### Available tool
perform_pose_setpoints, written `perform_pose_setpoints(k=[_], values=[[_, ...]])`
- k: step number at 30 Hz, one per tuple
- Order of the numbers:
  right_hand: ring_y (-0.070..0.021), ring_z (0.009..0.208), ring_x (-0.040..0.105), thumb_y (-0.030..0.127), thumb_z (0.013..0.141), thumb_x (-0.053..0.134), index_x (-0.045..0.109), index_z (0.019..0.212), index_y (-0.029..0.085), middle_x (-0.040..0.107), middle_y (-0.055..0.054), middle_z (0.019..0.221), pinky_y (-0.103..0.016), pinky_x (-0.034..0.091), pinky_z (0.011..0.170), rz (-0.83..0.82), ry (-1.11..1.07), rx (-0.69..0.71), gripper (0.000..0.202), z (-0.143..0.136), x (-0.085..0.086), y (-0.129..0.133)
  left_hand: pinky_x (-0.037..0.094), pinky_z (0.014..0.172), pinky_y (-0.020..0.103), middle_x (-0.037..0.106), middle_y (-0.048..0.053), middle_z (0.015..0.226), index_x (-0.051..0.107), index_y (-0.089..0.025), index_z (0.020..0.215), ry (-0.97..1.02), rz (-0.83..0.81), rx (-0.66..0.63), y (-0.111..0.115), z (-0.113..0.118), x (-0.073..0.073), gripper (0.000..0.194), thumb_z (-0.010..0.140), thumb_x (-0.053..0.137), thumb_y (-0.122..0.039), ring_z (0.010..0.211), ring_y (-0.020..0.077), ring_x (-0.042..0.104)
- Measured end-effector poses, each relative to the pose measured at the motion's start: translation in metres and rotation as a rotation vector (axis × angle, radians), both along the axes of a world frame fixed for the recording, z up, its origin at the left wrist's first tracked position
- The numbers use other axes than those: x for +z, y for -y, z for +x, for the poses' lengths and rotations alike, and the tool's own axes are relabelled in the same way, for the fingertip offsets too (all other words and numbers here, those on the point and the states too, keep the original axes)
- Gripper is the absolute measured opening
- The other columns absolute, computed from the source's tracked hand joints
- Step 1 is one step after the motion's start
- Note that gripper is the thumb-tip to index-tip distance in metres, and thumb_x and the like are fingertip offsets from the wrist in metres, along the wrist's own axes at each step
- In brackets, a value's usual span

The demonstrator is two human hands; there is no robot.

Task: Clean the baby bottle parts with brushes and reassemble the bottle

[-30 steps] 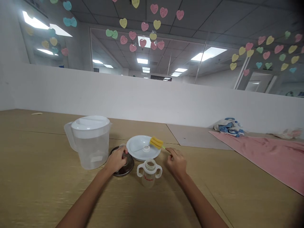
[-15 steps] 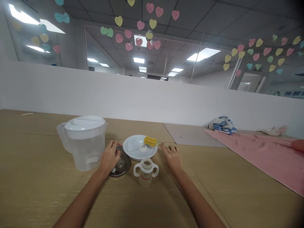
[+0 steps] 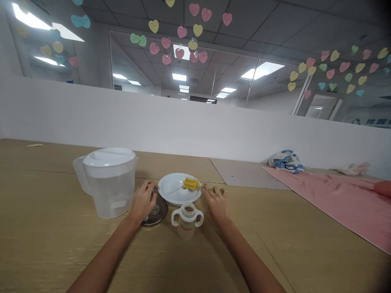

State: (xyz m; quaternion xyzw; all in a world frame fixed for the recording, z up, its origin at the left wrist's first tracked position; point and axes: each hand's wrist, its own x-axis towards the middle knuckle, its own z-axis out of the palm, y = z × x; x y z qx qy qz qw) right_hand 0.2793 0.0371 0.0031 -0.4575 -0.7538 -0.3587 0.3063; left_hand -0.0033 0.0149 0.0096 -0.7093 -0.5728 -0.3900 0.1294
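My right hand [image 3: 216, 201] is closed around the green handle of a bottle brush, whose yellow sponge head [image 3: 191, 184] lies over the right side of a white plate [image 3: 166, 194]. Something thin and a small clear piece are in that plate. My left hand [image 3: 144, 200] is curled over a dark round dish [image 3: 159, 217], which bears clear bottle parts [image 3: 155, 209]. Whatever its fingers pinch is hidden. Between my hands, nearer to me, a baby bottle [image 3: 187, 230] with two white handles stands upright and uncapped.
Left of my left hand stands a lidded clear pitcher [image 3: 111, 191] holding liquid. A pink cloth [image 3: 332, 199] covers the right of the table, with a crumpled blue-and-white cloth [image 3: 286, 160] behind it. A low white wall [image 3: 195, 130] bounds the back.
The yellow brush head has shifted slightly left, further over the plate, along with my right hand. The green handle now shows beside my fingers. My left hand stays at the dark dish.
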Motion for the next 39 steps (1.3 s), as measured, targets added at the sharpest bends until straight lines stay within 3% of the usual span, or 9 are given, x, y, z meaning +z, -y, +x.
perform_pose_setpoints(k=[8, 13, 25, 30, 35, 39], values=[[-0.0222, 0.082, 0.05, 0.009, 0.085, 0.044, 0.064, 0.099, 0.023, 0.066, -0.006, 0.105, -0.04, 0.028, 0.08, 0.03, 0.077, -0.008, 0.028, -0.012, -0.007, -0.009, 0.043, 0.076, 0.029, 0.054, 0.005, 0.101, 0.054, -0.02, 0.092, -0.005, -0.017, -0.037, 0.002, 0.005, 0.0, 0.02, 0.081, 0.037, -0.015, 0.084, 0.0173, 0.057], [-0.0213, 0.08, 0.049, 0.006, 0.084, 0.042, 0.063, 0.099, 0.023, 0.066, -0.005, 0.103, -0.039, 0.027, 0.079, 0.026, 0.103, 0.003, 0.031, -0.011, -0.002, -0.007, 0.042, 0.08, 0.031, 0.056, 0.006, 0.101, 0.055, -0.02, 0.091, -0.018, 0.011, -0.101, 0.005, 0.011, 0.0, 0.02, 0.08, 0.039, -0.015, 0.088, 0.0185, 0.055], [-0.0146, 0.069, 0.051, -0.004, 0.076, 0.041, 0.063, 0.099, 0.024, 0.067, -0.001, 0.081, -0.031, 0.022, 0.069, -0.131, -0.052, 0.206, 0.042, -0.015, 0.001, -0.004, 0.035, 0.083, 0.036, 0.064, 0.003, 0.097, 0.062, -0.021, 0.088, -0.031, -0.139, -0.17, 0.011, 0.032, 0.014, 0.023, 0.084, 0.039, -0.022, 0.093, 0.0208, 0.052], [-0.0152, 0.071, 0.051, -0.005, 0.073, 0.041, 0.063, 0.1, 0.022, 0.066, -0.003, 0.082, -0.031, 0.021, 0.068, -0.094, -0.124, 0.158, 0.044, -0.016, 0.002, -0.001, 0.033, 0.084, 0.037, 0.066, 0.004, 0.094, 0.066, -0.022, 0.082, -0.125, -0.235, -0.163, -0.002, 0.038, 0.026, 0.027, 0.084, 0.039, -0.024, 0.097, 0.0219, 0.051], [-0.015, 0.073, 0.051, -0.005, 0.072, 0.039, 0.062, 0.105, 0.021, 0.066, -0.003, 0.085, -0.031, 0.023, 0.07, -0.099, -0.236, 0.048, 0.047, -0.01, 0.008, 0.002, 0.032, 0.087, 0.039, 0.068, 0.007, 0.092, 0.071, -0.022, 0.078, -0.272, -0.451, -0.164, -0.026, 0.051, 0.043, 0.026, 0.078, 0.045, -0.026, 0.099, 0.0244, 0.051], [-0.0149, 0.074, 0.052, -0.005, 0.073, 0.038, 0.062, 0.106, 0.021, 0.065, -0.003, 0.085, -0.03, 0.023, 0.07, -0.115, -0.278, 0.018, 0.048, -0.008, 0.009, 0.003, 0.034, 0.085, 0.041, 0.067, 0.008, 0.076, 0.071, -0.021, 0.067, -0.297, -0.535, -0.155, -0.043, 0.062, 0.045, 0.017, 0.068, 0.055, -0.023, 0.095, 0.028, 0.051]])
